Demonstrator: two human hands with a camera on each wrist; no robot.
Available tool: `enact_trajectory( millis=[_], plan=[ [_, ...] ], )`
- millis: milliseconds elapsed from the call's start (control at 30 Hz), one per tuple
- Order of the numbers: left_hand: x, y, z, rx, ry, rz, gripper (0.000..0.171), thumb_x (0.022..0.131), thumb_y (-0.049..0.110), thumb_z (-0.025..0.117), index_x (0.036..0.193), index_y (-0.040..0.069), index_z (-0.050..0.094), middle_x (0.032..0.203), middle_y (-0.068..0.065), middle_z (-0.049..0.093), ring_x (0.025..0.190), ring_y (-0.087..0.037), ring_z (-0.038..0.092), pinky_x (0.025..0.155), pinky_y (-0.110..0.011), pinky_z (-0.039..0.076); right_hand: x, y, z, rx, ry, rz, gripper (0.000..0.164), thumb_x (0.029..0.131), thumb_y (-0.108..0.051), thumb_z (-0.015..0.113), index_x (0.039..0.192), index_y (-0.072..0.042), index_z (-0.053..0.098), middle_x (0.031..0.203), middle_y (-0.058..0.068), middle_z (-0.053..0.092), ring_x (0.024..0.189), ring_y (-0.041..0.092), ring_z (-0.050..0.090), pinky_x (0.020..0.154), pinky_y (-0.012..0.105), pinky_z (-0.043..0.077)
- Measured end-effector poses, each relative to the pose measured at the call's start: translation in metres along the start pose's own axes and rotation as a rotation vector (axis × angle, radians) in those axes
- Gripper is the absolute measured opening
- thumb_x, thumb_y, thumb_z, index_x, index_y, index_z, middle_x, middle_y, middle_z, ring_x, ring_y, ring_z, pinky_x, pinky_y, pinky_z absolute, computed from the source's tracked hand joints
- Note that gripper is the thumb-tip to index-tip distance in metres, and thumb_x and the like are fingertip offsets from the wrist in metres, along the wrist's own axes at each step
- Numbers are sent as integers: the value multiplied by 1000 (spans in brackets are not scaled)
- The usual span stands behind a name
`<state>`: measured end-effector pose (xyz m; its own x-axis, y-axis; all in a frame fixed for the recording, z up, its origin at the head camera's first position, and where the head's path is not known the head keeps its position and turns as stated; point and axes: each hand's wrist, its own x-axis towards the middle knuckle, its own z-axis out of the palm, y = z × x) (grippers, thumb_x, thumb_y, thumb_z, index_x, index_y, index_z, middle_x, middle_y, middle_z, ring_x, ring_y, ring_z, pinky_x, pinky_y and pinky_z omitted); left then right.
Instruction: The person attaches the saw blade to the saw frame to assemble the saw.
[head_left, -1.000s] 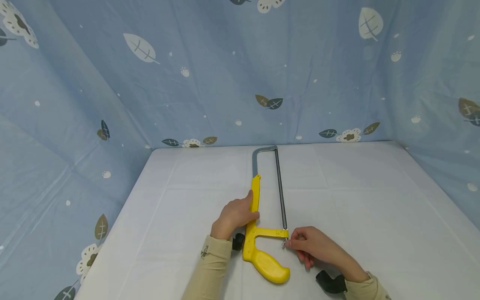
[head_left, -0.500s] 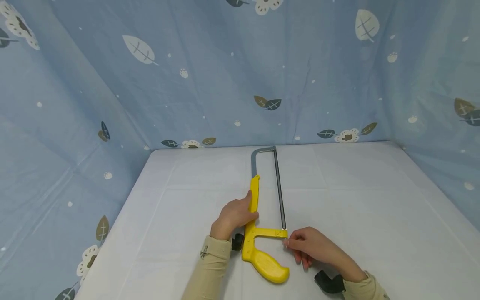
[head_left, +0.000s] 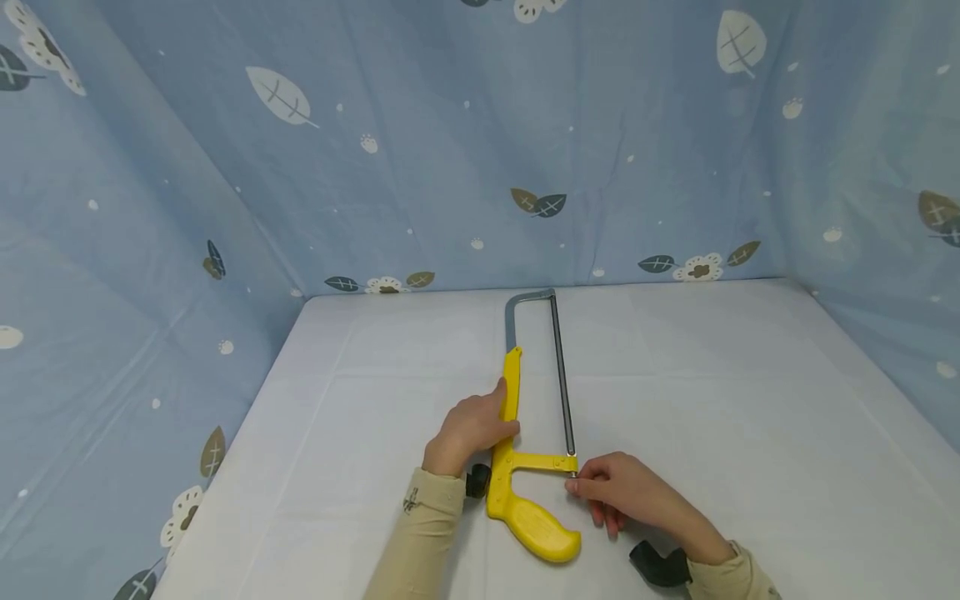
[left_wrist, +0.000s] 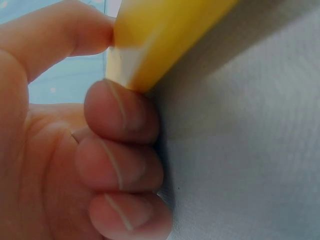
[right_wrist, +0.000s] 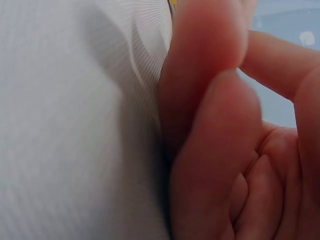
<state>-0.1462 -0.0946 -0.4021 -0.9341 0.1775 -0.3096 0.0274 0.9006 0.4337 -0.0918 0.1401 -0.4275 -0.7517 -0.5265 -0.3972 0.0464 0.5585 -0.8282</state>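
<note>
A hacksaw (head_left: 536,529) with a yellow handle and grey front bow lies flat on the white cloth, its handle end toward me. Its dark blade (head_left: 562,375) runs along the right side of the frame. My left hand (head_left: 472,425) grips the yellow frame bar (left_wrist: 165,35), thumb and fingers on its sides. With thumb and forefinger, my right hand (head_left: 626,492) pinches the small wing nut at the near end of the blade, just below the yellow crossbar (head_left: 540,462). The fingers cover the nut almost wholly. In the right wrist view the other fingers (right_wrist: 215,150) rest against the cloth.
A white cloth (head_left: 735,400) covers the table. Blue patterned curtains (head_left: 420,150) stand behind it and along both sides. A black wrist-camera piece (head_left: 660,567) sits under the right wrist, and another (head_left: 477,481) beside the left wrist touches or nearly touches the saw.
My right thumb and forefinger have shifted slightly over the wing nut, which showed one second ago and is now covered. The left hand and hacksaw stay in place.
</note>
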Motion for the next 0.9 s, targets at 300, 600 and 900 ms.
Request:
enact_trajectory(
  millis=[300, 600, 900],
  plan=[
    [0, 1, -1, 9, -1, -3, 75, 80, 36, 55, 143, 13, 22, 79, -2, 52, 67, -17, 48, 62, -30, 37, -2, -1, -2, 2, 1, 2, 34, 82, -44, 57, 80, -10, 61, 53, 1, 54, 38, 15, 50, 39, 28, 40],
    [2, -2, 2, 0, -1, -8, 75, 80, 37, 55, 143, 14, 21, 77, -2, 51, 65, -18, 48, 61, -30, 37, 1, 4, -4, 58, 18, 5, 39, 79, -44, 61, 83, -6, 54, 53, 3, 55, 37, 17, 52, 38, 28, 41],
    [-1, 0, 0, -2, 2, -6, 75, 80, 37, 55, 143, 13, 21, 81, -4, 53, 67, -18, 48, 62, -31, 37, -1, 3, -4, 72, -3, 0, 36, 81, -43, 60, 81, -7, 58, 52, 1, 52, 37, 14, 48, 37, 27, 40]
  ],
)
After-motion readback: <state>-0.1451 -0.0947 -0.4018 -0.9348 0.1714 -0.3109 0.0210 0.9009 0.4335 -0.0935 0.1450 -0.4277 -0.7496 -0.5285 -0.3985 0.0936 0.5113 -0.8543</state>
